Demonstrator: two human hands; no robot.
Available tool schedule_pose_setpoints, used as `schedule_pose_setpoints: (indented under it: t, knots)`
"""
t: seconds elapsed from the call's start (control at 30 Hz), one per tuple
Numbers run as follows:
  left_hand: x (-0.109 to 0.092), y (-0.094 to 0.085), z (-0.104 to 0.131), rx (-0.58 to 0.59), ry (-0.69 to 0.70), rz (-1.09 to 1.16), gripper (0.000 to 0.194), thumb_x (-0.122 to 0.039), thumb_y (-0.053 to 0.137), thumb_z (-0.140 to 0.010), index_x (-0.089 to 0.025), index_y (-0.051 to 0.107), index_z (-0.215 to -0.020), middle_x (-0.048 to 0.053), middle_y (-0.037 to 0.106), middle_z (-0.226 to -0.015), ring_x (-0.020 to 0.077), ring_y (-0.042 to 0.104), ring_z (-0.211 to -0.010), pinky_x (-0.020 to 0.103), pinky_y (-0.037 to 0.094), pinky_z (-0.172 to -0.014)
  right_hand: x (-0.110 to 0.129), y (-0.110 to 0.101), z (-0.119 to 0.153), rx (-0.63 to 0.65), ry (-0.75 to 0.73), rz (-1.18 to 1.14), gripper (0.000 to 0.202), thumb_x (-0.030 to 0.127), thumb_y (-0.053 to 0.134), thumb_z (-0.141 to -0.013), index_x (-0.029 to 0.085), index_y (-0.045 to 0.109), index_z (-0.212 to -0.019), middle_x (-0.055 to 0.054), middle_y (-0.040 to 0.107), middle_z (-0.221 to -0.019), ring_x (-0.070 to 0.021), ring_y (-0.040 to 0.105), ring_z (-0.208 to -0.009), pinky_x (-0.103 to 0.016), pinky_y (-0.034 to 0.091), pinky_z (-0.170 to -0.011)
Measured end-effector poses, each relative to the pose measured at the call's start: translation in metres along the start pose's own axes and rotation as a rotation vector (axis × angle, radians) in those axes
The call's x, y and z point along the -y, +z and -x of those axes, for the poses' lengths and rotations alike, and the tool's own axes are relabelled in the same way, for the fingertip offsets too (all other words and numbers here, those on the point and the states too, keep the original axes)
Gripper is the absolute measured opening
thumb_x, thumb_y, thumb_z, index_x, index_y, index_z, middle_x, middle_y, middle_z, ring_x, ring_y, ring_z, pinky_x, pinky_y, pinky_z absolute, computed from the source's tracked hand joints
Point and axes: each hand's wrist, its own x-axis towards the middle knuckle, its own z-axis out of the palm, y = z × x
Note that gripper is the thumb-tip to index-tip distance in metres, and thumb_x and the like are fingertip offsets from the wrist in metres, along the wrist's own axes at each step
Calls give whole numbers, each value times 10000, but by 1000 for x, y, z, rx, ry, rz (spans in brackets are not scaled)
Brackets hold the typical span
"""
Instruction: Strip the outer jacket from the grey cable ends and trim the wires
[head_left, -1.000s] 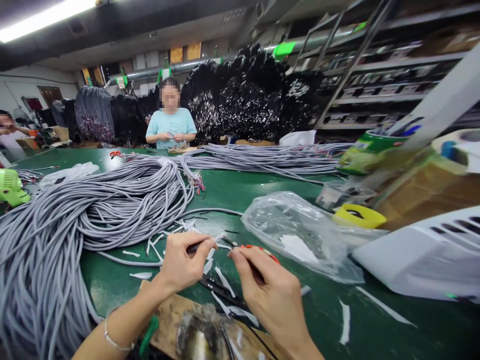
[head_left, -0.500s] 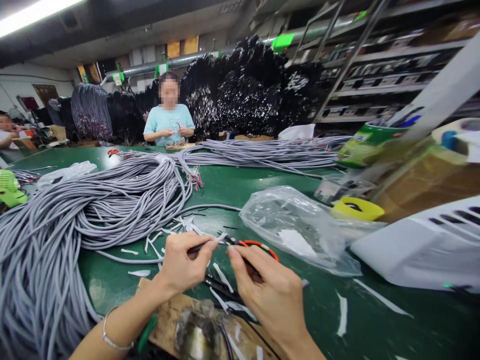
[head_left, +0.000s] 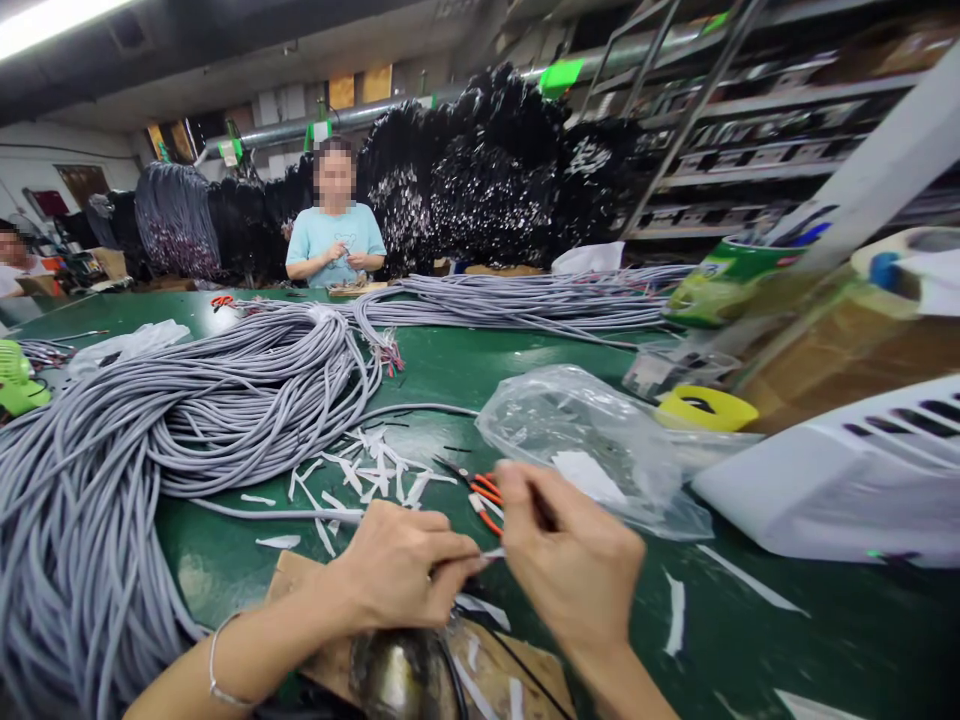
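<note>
My left hand (head_left: 412,570) is closed in a pinch over the wooden board, with a small white strip (head_left: 493,555) showing at its fingertips. To the right, my right hand (head_left: 570,560) is raised with thumb and fingers pressed together; what they hold, if anything, is hidden. Orange-handled cutters (head_left: 484,495) lie just behind the hands on the green table. Scattered white strips (head_left: 382,470) lie beyond my left hand. Below the hands, a rounded metal object (head_left: 394,670) sits on the board (head_left: 289,580), and a thin black cord (head_left: 517,665) crosses it.
A large bundle of grey cables (head_left: 247,400) covers the left side, with more cables (head_left: 510,300) behind. A clear plastic bag (head_left: 525,410), yellow tape roll (head_left: 705,408) and white slotted casing (head_left: 825,490) stand right. Across the table (head_left: 442,360), a person (head_left: 337,240) works.
My hands have come down and nearer, uncovering the cutters and white strips. The right hand has parted slightly from the left and turned upward. The dark piece in my left hand is now hidden.
</note>
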Motion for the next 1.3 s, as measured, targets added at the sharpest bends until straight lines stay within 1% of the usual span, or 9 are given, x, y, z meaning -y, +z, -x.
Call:
schedule_pose_setpoints:
  t: [0.23, 0.53, 0.63, 0.73, 0.8, 0.9, 1.0, 1.13, 1.3]
  knots:
    - [5, -12, -6, -21, -129, 63, 266, -208, 472, -812, -128, 677, -662, 14, 550, -499, 99, 433, -460, 211, 306, -480, -20, -4, -4, 354, -37, -312, 248, 436, 581, -718, 206, 670, -696, -21, 627, -573, -132, 506, -423, -227, 396, -402]
    - [12, -22, -3, 278, -17, 433, 242, -190, 452, -824, -83, 669, -840, 68, 650, -753, 109, 539, -652, 177, 403, -615, -21, -10, -9, 961, 449, -580, 523, 637, 524, -654, 152, 564, -462, 17, 443, -428, -83, 361, -412, -207, 292, -396]
    - [14, -18, -5, 82, -245, 445, 251, -191, 445, -824, -86, 666, -880, 53, 645, -700, 100, 514, -563, 181, 393, -532, -17, -5, -7, 832, 311, -549, 466, 551, 469, -754, 159, 603, -540, 3, 488, -437, -96, 405, -392, -211, 317, -385]
    - [19, -6, -6, -105, -327, 229, 208, -160, 500, -786, -111, 688, -860, 63, 654, -716, 124, 545, -607, 206, 417, -579, -15, -3, -1, 570, -80, -415, 267, 357, 508, -783, 196, 643, -618, -22, 612, -555, -136, 558, -490, -214, 423, -472]
    - [22, 2, -6, -38, -206, 78, 192, -119, 529, -754, -128, 702, -835, 68, 649, -730, 133, 560, -639, 209, 423, -609, -19, -4, 1, 412, -285, -323, 172, 278, 527, -765, 224, 666, -679, -22, 659, -635, -148, 608, -536, -211, 455, -509]
    - [23, 7, -4, 131, -22, 55, 194, -102, 547, -740, -136, 707, -844, 64, 641, -732, 116, 554, -606, 185, 415, -571, -31, -6, -4, 270, -302, -196, 173, 290, 527, -765, 232, 656, -665, -16, 661, -629, -143, 605, -500, -209, 452, -465]
    - [18, 4, -4, -41, -49, 186, 194, -146, 546, -754, -95, 707, -850, 84, 645, -695, 127, 546, -593, 205, 416, -572, -34, -5, -11, 277, -174, -207, 212, 337, 540, -762, 223, 611, -598, -1, 610, -535, -126, 552, -424, -204, 416, -393]
    - [15, 1, -7, -355, -300, 436, 214, -200, 519, -763, -111, 713, -748, 68, 633, -627, 135, 519, -573, 240, 394, -571, -16, -1, -10, 348, -188, -388, 265, 298, 528, -771, 212, 557, -522, 23, 530, -439, -105, 481, -376, -194, 379, -370]
    - [20, 0, -13, -357, -535, 928, 297, -376, 619, -677, -87, 678, -638, -9, 492, -494, 61, 370, -442, 200, 285, -448, -9, 1, -6, 532, -133, -373, 297, 274, 467, -809, 184, 550, -539, 14, 547, -485, -107, 486, -453, -205, 383, -455]
